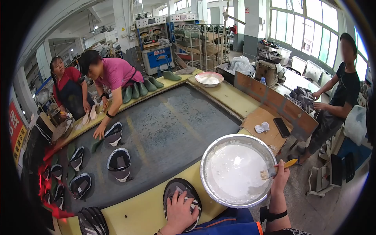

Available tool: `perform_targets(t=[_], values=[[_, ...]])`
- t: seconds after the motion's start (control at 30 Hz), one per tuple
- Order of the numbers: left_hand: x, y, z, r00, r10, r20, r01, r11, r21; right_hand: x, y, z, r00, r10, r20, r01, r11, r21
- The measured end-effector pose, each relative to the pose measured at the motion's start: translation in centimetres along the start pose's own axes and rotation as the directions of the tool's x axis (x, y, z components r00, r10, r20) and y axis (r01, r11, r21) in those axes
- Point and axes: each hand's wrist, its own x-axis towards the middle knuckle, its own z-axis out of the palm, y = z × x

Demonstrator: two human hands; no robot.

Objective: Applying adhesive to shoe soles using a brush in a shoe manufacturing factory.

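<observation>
My left hand (181,210) grips a dark shoe (185,184) with pale stripes at the near yellow ledge, its fingers curved over the top. In my right hand (280,178) is a paintbrush (290,163) with a yellow handle, held closed in the fingers. Its bristles hang over the right side of a large metal bowl (202,172) of white paste (235,172); whether they touch the paste I cannot tell. More striped dark shoes (93,221) stand together on the ledge, left of my left hand.
On the dark conveyor belt (164,129) sit several shoe uppers (119,164). A co-worker in pink (121,74) reaches onto it; another person (72,90) stands beside. Green shoe lasts (135,91) and a basin (209,79) line the far ledge. A phone (281,127) lies on cardboard, right.
</observation>
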Motion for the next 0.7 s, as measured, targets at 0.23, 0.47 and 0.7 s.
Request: perform_targets(t=[0.23, 0.47, 0.7], values=[[0.10, -0.04, 0.16, 1.000, 0.004, -0.002, -0.004, 1.000, 0.002, -0.05, -0.10, 0.17, 1.000, 0.011, -0.009, -0.011, 1.000, 0.007], [0.18, -0.08, 0.32, 1.000, 0.011, -0.010, -0.011, 1.000, 0.003, 0.05, 0.04, 0.10, 1.000, -0.001, 0.019, 0.001, 1.000, -0.004], [0.23, -0.23, 0.47, 1.000, 0.018, -0.016, -0.018, 1.000, 0.003, 0.00, 0.13, 0.29, 1.000, -0.017, 0.003, 0.017, 0.999, -0.042]])
